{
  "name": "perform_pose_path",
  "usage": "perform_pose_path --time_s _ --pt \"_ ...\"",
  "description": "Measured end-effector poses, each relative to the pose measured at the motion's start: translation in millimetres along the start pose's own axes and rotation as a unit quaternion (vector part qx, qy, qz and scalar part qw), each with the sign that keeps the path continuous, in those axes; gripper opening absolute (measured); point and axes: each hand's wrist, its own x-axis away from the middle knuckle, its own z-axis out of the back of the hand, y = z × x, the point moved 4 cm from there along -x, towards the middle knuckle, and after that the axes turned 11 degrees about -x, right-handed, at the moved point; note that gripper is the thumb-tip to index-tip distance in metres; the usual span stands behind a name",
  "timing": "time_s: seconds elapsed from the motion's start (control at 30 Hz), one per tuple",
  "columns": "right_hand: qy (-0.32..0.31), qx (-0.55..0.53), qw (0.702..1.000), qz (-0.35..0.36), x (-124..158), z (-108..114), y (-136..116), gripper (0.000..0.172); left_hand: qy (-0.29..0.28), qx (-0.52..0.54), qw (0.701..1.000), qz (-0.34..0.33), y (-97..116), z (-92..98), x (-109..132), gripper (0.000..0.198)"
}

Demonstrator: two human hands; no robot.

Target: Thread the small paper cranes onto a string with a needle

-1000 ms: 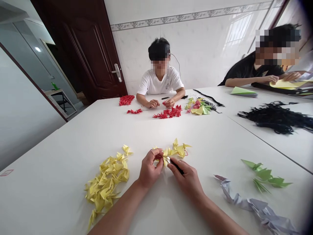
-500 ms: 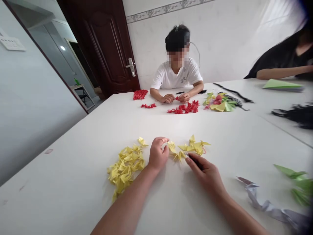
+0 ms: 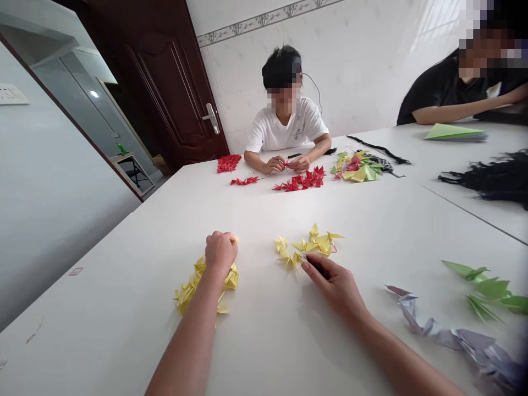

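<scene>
My left hand (image 3: 221, 254) is at the far edge of a pile of folded yellow paper cranes (image 3: 187, 294). Its fingers are curled closed, and a bit of a yellow paper crane peeks out at the fingertips; the rest is hidden. My right hand (image 3: 338, 283) grips a slim black-handled tool (image 3: 318, 268) with a thin metal tip. That tip touches or lies right beside a row of yellow cranes (image 3: 291, 258) on the table. Small red loop (image 3: 334, 248) shows at the row's right end.
Purple folded paper (image 3: 445, 335) and green cranes (image 3: 493, 289) lie at right. Across the white table (image 3: 144, 247), a person in white (image 3: 289, 126) handles red cranes (image 3: 305, 179). Mixed cranes (image 3: 358, 168), black tassels (image 3: 490, 179) and a person in black (image 3: 433, 93) are farther right.
My left hand has moved left, from beside the yellow row to the pile, and its fingers have closed. My right hand stays by the row with the tool. The view has shifted slightly right.
</scene>
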Motion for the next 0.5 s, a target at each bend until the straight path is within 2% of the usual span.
perform_pose_path --time_s 0.23,0.33,0.4,0.5 --pt "-0.013 0.002 1.000 -0.008 0.4 0.0 -3.5 0.038 0.006 0.063 0.998 -0.011 10.8 16.5 -3.1 0.010" --pt "-0.014 -0.006 1.000 0.000 0.5 0.0 -5.1 0.037 -0.005 0.121 0.992 -0.021 24.1 21.1 3.1 0.009" --pt "-0.009 -0.011 1.000 0.011 0.2 0.1 -5.7 0.037 -0.031 0.214 0.974 -0.060 39.9 21.7 11.2 0.010" --pt "0.010 -0.020 0.999 0.028 -0.5 1.1 -5.4 0.036 -0.059 0.350 0.922 -0.152 66.1 22.0 27.2 0.007"
